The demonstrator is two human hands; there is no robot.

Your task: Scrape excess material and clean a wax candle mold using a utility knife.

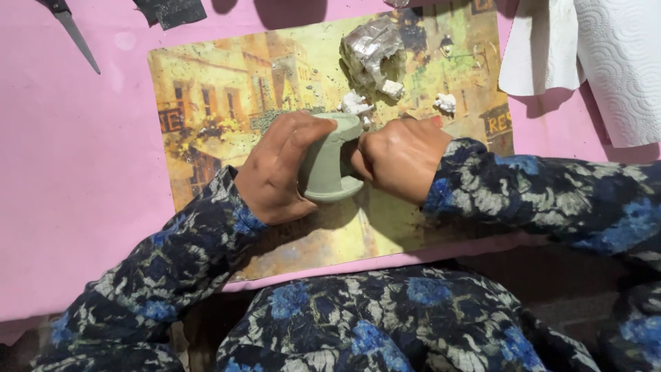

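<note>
My left hand wrapped the grey-green clay piece, a spool-like form with a flared rim at each end, lying on its side. Fingers curled over the top of its waist, thumb side toward me, so the grip was closed around it. My right hand sat bunched into a loose fist right against the other side of the clay piece, knuckles up; fingertips were hidden behind the hand, so I could not tell if they pinched the clay or only pressed on it, probably pressing.

The clay piece was over the middle of the placemat, a yellow-toned print of old street buildings, lying on the pink table cover. Just past my hands, touching nothing of mine, lay small white crumbs and another white lump. Farther up the mat sat a bigger whitish block wrapped in clear film, partly torn open.

Top left corner: scissors blade on the pink cover, and a dark scrap beside it. Top right: paper towel roll with a loose sheet hanging down. Both sleeves were dark fabric with blue flowers.
</note>
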